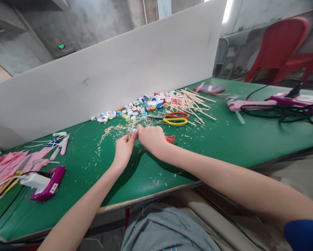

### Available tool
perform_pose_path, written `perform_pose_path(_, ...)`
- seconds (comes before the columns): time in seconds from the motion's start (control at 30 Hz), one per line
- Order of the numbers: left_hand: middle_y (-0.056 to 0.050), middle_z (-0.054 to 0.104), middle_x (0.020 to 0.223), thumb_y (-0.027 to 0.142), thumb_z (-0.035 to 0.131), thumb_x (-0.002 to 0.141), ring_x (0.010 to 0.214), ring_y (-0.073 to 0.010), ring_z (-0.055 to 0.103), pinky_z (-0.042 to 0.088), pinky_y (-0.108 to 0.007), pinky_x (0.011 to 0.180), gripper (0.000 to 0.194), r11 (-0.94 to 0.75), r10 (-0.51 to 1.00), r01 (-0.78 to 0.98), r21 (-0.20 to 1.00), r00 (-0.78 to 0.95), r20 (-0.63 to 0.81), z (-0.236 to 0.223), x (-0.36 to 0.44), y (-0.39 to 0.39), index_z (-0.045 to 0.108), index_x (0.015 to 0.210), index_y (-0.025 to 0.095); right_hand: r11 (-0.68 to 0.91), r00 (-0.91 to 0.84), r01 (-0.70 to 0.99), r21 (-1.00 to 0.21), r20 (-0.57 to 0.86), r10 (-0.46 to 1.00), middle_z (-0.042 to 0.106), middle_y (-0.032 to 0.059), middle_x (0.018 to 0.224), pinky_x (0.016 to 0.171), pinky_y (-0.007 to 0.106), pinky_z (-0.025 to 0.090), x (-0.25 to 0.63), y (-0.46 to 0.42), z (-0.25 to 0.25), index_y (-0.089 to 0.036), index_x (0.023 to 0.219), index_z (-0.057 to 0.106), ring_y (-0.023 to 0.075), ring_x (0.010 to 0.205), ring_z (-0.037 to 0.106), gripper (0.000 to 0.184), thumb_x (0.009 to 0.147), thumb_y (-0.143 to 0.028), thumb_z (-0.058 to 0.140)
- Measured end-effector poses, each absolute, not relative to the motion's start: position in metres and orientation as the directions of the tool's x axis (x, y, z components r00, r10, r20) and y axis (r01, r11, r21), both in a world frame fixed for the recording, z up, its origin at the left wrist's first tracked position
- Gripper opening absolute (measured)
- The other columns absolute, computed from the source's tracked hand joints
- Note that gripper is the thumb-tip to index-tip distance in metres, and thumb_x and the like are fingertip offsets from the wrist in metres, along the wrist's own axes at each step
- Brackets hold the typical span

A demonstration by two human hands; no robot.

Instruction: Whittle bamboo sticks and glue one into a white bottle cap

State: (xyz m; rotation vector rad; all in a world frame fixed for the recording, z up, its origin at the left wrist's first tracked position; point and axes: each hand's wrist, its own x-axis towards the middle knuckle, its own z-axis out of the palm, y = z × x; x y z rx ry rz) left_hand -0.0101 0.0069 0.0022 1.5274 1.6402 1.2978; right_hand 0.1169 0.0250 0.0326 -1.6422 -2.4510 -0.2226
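Observation:
My left hand (124, 148) is closed, its thumb and fingers pinching a small white plastic cap (133, 129). Pressed up against it, my right hand (153, 138) is curled into a fist, back towards me, thumb at the cap. A red looped handle (170, 139) sticks out past the far side of the right fist, apparently gripped; the rest of that tool is hidden. Just beyond the hands lie red-handled scissors (177, 115) and yellow-handled scissors (175, 121), among wood shavings (111, 130).
Coloured bottle caps (146, 104) and wooden sticks (198, 104) are heaped by the white partition (146, 62). On the left are pink sheets (7, 165), glue guns and a purple power strip (50, 184). A pink glue gun (252, 105) and cables lie right.

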Motion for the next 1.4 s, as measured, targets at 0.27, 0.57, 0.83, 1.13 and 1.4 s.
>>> perform_pose_path(0.27, 0.008, 0.021, 0.046, 0.074, 0.053, 0.075, 0.041, -0.0059, 0.019, 0.014, -0.021, 0.038, 0.058, -0.051, 0.958, 0.385, 0.921, -0.241, 0.153, 0.002, -0.009, 0.004, 0.038, 0.063, 0.019, 0.403, -0.381, 0.914, -0.035, 0.263, 0.886, 0.054, 0.0060, 0.096, 0.075, 0.027, 0.052, 0.116, 0.028, 0.030, -0.009, 0.118, 0.053, 0.0120, 0.082, 0.055, 0.033, 0.102, -0.038, 0.050)
perform_pose_path(0.57, 0.008, 0.020, 0.045, 0.073, 0.056, 0.073, 0.039, -0.0061, 0.020, 0.014, -0.021, 0.037, 0.059, -0.035, 0.945, 0.380, 0.924, -0.288, 0.154, 0.001, -0.010, 0.006, 0.032, 0.061, 0.021, 0.419, -0.387, 0.904, -0.081, 0.261, 0.885, 0.054, 0.0056, 0.093, 0.075, 0.028, 0.052, 0.110, 0.027, 0.031, -0.010, 0.120, 0.052, 0.0121, 0.081, 0.056, 0.039, 0.104, -0.044, 0.045)
perform_pose_path(0.83, 0.008, 0.016, 0.049, 0.067, 0.063, 0.072, 0.041, -0.0048, 0.016, 0.014, -0.020, 0.038, 0.063, -0.066, 0.919, 0.367, 0.928, -0.339, 0.200, 0.004, -0.020, -0.004, 0.022, 0.061, 0.021, 0.143, -0.117, 0.986, -0.090, 0.249, 0.961, 0.054, 0.0051, 0.088, 0.075, 0.029, 0.052, 0.158, 0.062, 0.043, -0.008, 0.116, 0.054, 0.0120, 0.079, 0.056, 0.042, 0.105, -0.046, 0.040)
perform_pose_path(1.13, 0.008, 0.018, 0.051, 0.059, 0.053, 0.084, 0.040, -0.0050, 0.018, 0.017, -0.019, 0.036, 0.051, -0.177, 0.933, 0.270, 0.946, -0.261, 0.249, 0.008, -0.011, -0.010, 0.028, 0.064, 0.021, 0.329, -0.290, 0.940, -0.092, 0.293, 0.911, 0.054, 0.0047, 0.086, 0.076, 0.029, 0.051, 0.133, 0.046, 0.036, -0.009, 0.113, 0.056, 0.0119, 0.078, 0.056, 0.047, 0.105, -0.052, 0.039)
perform_pose_path(1.4, 0.007, 0.023, 0.054, 0.056, 0.050, 0.087, 0.041, -0.0058, 0.022, 0.020, -0.018, 0.035, 0.043, -0.202, 0.943, 0.271, 0.941, -0.206, 0.261, 0.003, -0.010, -0.008, 0.033, 0.069, 0.021, 0.285, -0.249, 0.956, -0.076, 0.308, 0.918, 0.054, 0.0055, 0.089, 0.078, 0.030, 0.051, 0.151, 0.051, 0.043, -0.008, 0.111, 0.056, 0.0126, 0.081, 0.056, 0.045, 0.104, -0.050, 0.041)
